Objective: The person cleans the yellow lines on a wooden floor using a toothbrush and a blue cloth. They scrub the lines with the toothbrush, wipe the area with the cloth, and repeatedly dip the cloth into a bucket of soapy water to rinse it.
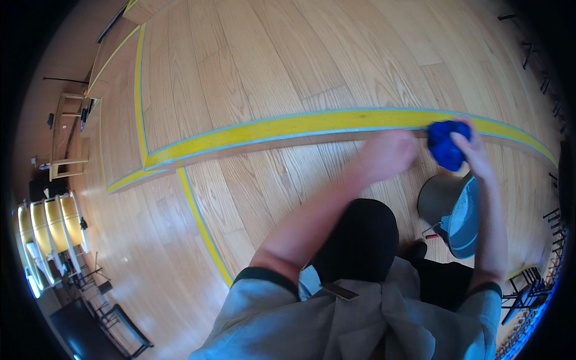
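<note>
In my right hand (pixel 472 146) is a bunched blue cloth (pixel 447 146), held close to the yellow anti-slip strip along the edge of a wooden step (pixel 315 123). My left hand (pixel 391 153), blurred by motion, is curled like a fist just left of the cloth and in front of the step's edge. Nothing shows in it. A grey bucket (pixel 434 198) stands on the floor below the cloth, partly covered by my right forearm. Its inside looks bluish, and a wire handle with a red grip (pixel 431 236) hangs at its side.
My bent knee (pixel 360 238) and dark shoe (pixel 416 249) are beside the bucket. Another yellow strip (pixel 204 229) crosses the plank floor at left. Farther off are a wooden frame (pixel 67 166), a black bench (pixel 128 328) and, at right, folding chairs (pixel 526 288).
</note>
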`<state>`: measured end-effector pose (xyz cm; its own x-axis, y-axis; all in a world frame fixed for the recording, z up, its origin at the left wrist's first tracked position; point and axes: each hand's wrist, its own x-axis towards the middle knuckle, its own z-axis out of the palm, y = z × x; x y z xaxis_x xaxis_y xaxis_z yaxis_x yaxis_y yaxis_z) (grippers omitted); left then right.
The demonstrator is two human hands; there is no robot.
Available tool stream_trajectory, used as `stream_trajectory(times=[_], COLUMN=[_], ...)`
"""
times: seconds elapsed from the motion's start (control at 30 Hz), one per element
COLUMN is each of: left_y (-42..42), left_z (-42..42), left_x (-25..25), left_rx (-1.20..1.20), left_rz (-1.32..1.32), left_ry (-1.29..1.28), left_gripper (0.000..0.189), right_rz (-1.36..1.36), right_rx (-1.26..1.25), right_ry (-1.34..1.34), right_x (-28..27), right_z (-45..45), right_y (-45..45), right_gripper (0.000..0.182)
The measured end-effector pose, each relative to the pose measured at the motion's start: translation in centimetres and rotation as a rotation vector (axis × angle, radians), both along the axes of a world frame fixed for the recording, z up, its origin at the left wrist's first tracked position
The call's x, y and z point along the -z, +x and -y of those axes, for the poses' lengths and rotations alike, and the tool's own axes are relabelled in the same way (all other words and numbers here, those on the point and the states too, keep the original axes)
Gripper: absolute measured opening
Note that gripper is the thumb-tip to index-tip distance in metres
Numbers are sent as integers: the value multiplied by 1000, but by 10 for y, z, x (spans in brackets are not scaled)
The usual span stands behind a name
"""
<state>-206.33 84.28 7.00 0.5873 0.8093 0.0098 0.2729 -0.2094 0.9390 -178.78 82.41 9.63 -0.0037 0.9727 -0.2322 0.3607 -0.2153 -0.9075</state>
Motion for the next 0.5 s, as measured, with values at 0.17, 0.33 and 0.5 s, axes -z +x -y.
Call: stream_trajectory(times=[0.17,0.33,0.5], left_y=[-132,-150,-155], left_z=[64,97,106], left_x=[89,116,139], left_rx=[-369,-518,-569], left_rz=[-190,-108,-88], left_ry=[-187,-442,-267], left_gripper=[18,16,15], right_rz=[145,322,595], right_rx=[-338,-510,-563], right_ry=[314,678,511], right_x=[75,96,88], right_z=[-57,-67,-64], right_y=[-181,-372,-412], right_gripper=[48,39,32])
